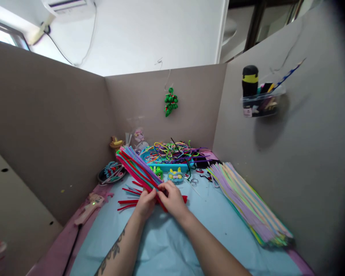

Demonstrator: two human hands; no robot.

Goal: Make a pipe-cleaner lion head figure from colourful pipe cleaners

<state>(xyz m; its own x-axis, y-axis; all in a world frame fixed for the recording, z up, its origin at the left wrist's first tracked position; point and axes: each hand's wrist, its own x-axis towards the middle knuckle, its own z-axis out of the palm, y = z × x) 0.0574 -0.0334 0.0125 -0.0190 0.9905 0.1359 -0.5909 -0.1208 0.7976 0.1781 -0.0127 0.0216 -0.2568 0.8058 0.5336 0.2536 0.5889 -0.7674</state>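
Note:
A thick bundle of pipe cleaners, red, pink, teal and lilac, slants up to the left above the table. My left hand is closed round its lower part from the left. My right hand grips the same bundle near its lower end, fingers bent and close to the left thumb. Under the bundle, loose red and grey-blue pipe cleaners lie on the light blue cloth. Some ends of the bundle are hidden behind my fingers.
A blue tray heaped with tangled pipe cleaners stands at the back, small scissors in front. Pastel pipe cleaners lie at right. A dark bowl and a pink glue gun are at left. Grey partitions enclose the table.

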